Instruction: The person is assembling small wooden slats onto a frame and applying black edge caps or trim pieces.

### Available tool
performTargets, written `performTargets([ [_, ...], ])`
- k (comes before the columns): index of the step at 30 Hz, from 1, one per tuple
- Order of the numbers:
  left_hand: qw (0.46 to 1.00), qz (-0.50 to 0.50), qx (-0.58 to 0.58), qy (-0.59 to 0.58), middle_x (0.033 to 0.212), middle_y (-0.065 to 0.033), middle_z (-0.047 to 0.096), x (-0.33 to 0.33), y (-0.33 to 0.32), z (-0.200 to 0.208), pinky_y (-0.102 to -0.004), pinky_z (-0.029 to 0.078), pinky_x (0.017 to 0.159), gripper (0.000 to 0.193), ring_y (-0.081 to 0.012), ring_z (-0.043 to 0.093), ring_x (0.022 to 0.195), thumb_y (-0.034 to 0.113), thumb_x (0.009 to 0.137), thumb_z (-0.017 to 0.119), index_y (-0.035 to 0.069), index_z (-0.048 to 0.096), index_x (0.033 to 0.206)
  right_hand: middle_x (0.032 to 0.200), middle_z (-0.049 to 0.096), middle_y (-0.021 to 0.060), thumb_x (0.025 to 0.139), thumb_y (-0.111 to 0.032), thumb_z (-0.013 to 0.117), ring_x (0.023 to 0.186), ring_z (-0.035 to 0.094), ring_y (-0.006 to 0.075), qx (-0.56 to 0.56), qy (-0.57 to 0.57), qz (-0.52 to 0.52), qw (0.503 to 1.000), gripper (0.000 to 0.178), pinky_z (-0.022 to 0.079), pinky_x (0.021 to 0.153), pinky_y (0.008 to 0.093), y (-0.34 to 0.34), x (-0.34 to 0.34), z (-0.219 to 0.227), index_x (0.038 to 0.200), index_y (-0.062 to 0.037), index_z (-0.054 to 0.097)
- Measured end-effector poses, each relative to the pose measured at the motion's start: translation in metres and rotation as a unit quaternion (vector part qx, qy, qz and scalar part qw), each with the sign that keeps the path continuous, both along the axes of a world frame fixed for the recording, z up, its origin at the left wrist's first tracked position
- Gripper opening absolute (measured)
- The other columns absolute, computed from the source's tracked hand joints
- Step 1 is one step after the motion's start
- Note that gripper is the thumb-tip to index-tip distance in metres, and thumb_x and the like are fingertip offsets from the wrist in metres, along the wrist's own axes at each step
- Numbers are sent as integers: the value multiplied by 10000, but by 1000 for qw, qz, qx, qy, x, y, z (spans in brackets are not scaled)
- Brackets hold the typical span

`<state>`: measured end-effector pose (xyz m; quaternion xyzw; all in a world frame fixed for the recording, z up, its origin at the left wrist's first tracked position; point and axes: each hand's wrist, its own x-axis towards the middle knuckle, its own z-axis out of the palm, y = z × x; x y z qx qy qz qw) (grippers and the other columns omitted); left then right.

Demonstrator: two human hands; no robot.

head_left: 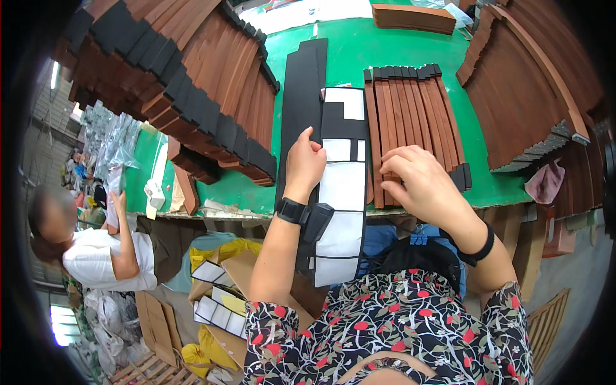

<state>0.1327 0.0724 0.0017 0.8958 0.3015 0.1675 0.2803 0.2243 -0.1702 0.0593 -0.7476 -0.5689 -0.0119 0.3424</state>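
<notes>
Lying lengthwise in front of me is a long black strip with white rectangular panels (342,186); its near end hangs past the table edge. My left hand (305,162) is over the plain black boards (296,83) beside the strip's left edge. Its index finger and thumb stand a little apart, its other fingers curl under, and nothing shows in it. To the right, my right hand (420,183) hovers over the near part of a row of reddish-brown wooden slats (414,109) with black ends. Its fingers are bent, with a gap to the thumb, and it holds nothing visible.
A tall stack of brown slats (212,70) with black ends fills the left of the green table (350,54). More brown slats (520,96) stand at the right, near a pink cloth (545,183). A person in white (109,260) works at the left. An opened cardboard box (240,276) sits below.
</notes>
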Motion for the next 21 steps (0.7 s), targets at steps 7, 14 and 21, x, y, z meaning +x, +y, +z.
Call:
performTargets([
  [7, 815, -55, -531, -227, 1108, -117, 669, -23, -5, 16, -309, 562, 870, 310, -190, 677, 973, -3, 902, 490, -39, 566, 1200, 985, 679, 166, 830, -69, 751, 944, 660, 356, 29, 34, -43, 998, 240, 532, 826, 445, 34, -5, -11, 1034, -3, 643],
  [14, 723, -139, -613, -287, 1190, -120, 660, -50, -36, 39, -325, 523, 970, 426, -179, 649, 1114, 259, 1034, 549, -39, 480, 1332, 1082, 629, 162, 771, -43, 806, 927, 659, 352, 78, 60, -34, 995, 453, 546, 821, 419, 47, -18, -14, 1172, 4, 600],
  [21, 806, -96, -526, -251, 1063, -27, 688, -46, -31, 31, -233, 499, 851, 287, -72, 625, 952, 178, 1037, 612, -18, 578, 1244, 1019, 599, 140, 739, -2, 815, 878, 653, 326, 88, 66, -23, 994, 394, 546, 758, 412, 37, -24, -13, 1073, -17, 607],
])
